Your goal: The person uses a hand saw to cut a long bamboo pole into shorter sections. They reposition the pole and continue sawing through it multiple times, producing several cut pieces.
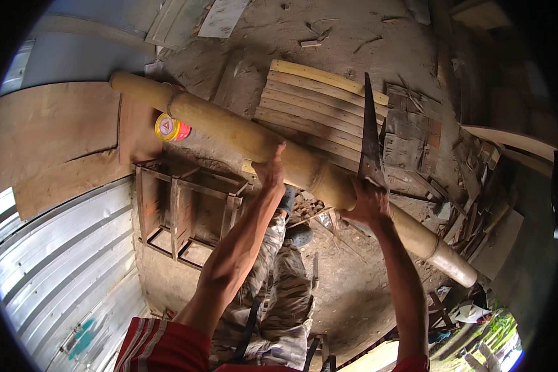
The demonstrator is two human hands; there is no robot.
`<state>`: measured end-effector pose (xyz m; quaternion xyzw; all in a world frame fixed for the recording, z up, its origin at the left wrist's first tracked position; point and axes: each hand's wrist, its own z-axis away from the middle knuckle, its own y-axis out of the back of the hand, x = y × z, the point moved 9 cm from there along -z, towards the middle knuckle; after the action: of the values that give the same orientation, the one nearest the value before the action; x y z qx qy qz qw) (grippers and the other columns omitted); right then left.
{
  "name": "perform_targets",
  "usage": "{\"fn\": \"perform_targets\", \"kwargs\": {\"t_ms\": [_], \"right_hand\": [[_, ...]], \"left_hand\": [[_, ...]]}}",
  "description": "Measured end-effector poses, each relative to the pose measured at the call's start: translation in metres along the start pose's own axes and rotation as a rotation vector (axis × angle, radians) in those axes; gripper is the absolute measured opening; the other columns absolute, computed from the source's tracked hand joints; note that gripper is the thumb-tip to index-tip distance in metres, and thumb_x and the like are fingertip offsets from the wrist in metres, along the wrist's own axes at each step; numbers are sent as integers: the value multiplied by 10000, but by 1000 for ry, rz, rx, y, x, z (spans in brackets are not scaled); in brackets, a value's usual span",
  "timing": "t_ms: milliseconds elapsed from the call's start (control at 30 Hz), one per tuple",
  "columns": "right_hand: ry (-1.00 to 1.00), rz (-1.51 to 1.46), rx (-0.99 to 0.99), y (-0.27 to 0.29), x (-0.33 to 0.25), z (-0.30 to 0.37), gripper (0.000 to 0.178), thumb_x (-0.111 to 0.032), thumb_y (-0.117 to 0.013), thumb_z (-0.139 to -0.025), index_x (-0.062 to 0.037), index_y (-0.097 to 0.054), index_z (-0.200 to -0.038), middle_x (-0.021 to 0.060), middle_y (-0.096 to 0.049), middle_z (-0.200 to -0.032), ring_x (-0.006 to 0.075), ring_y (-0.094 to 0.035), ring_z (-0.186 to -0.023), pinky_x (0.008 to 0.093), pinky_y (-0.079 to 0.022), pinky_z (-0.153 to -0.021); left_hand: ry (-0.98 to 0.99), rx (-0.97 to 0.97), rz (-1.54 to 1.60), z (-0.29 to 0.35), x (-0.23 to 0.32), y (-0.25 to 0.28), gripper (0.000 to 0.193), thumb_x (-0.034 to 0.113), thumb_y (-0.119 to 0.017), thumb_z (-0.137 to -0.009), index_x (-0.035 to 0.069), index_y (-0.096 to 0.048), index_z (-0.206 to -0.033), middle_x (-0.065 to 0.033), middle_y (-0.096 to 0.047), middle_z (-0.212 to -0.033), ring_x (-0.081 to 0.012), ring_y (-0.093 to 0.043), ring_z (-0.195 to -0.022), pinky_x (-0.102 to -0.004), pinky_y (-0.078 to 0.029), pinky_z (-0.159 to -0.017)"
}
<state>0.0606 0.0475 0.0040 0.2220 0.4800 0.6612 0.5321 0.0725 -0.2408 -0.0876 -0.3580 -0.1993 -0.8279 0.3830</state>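
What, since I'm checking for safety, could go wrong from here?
The bare left hand might get cut if the saw in the right hand swings toward it. The bamboo pole is round and long, so it could roll or twist, perhaps spoiling the grip.

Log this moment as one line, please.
left grip: on bamboo pole; right grip: holding handsaw, over pole; beyond pole: slatted wooden panel; near side: red-yellow tin

The bamboo pole is tan, the saw dark, the left sleeve red with pale stripes, the trousers camouflage-patterned.
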Motion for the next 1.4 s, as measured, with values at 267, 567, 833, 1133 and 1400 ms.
{"fn": "perform_targets", "kwargs": {"t_ms": [267, 567, 833, 1133, 1400], "right_hand": [[30, -142, 264, 4, -63, 129, 855, -364, -874, -532, -112, -581, -1295, 137, -618, -927, 310, -663, -774, 455, -536, -661], [-116, -230, 246, -96, -102, 253, 918, -417, -865, -591, -100, -524, -1381, 141, -622, -1003, 321, -656, -926, 494, -511, -817], [-176, -314, 236, -179, -96, 292, 890, -412, -867, -580, -53, -537, -1325, 154, -629, -985, 336, -658, -949, 483, -530, -803], [-381, -381, -85, -263, -45, 219, 1025, -497, -853, -618, -144, -409, -1473, 171, -542, -1364, 351, -556, -1248, 534, -470, -997], [-283, -410, 0, -315, -25, 148, 1000, -475, -886, -583, -127, -448, -1411, 153, -564, -1254, 325, -566, -1210, 488, -499, -964]], "left_hand": [[72, -68, -84, 78, -32, 77, 760, 282, -878, -710, 2, -536, -1328, -111, -613, -1259, -249, -596, -1124, -409, -481, -973], [161, -162, -170, 151, -97, 170, 834, 395, -815, -798, 6, -458, -1444, -130, -529, -1409, -245, -490, -1293, -413, -354, -1123], [176, -193, -391, 125, -189, 214, 964, 460, -844, -737, 88, -367, -1488, -109, -451, -1473, -266, -467, -1324, -530, -404, -1054], [160, -158, -493, 55, -219, 152, 1052, 461, -896, -673, -43, -353, -1420, -189, -476, -1431, -299, -494, -1281, -516, -456, -1005], [275, -264, -513, -58, -289, 154, 1096, 524, -893, -651, 79, -279, -1442, -127, -485, -1436, -306, -515, -1269, -599, -462, -974]]}}
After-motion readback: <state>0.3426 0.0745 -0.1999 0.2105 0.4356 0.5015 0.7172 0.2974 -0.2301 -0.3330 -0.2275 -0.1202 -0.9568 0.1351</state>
